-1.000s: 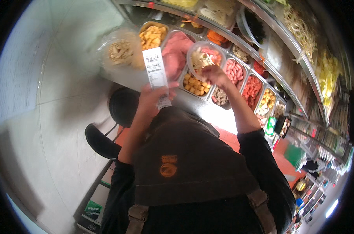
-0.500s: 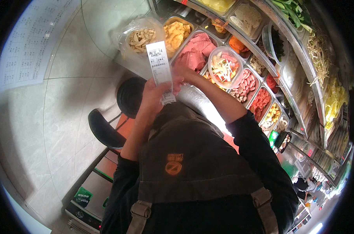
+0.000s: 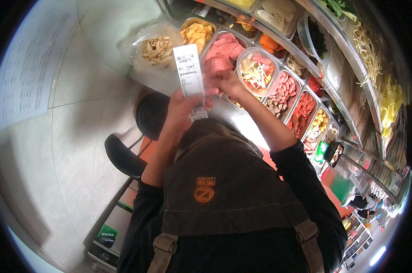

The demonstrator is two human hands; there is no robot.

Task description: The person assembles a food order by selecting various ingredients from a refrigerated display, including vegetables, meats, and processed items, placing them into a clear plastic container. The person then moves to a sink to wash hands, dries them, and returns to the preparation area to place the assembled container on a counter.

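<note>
The left grip (image 3: 189,105) pinches a black-printed white slip (image 3: 189,68); the right grip (image 3: 225,84) bends beside pink slices (image 3: 224,49), its hold unclear.

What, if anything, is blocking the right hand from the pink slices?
Nothing visible. The right hand is at the near end of the pink slices, though I can't tell if it touches them. The paper slip in the left hand is to the left, the clear bowl to the right.

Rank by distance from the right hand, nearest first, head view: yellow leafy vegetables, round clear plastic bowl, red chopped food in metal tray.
1. Plastic bowl: just right of the right hand
2. Red chopped food: farther right, lower
3. Yellow vegetables: far right
</note>
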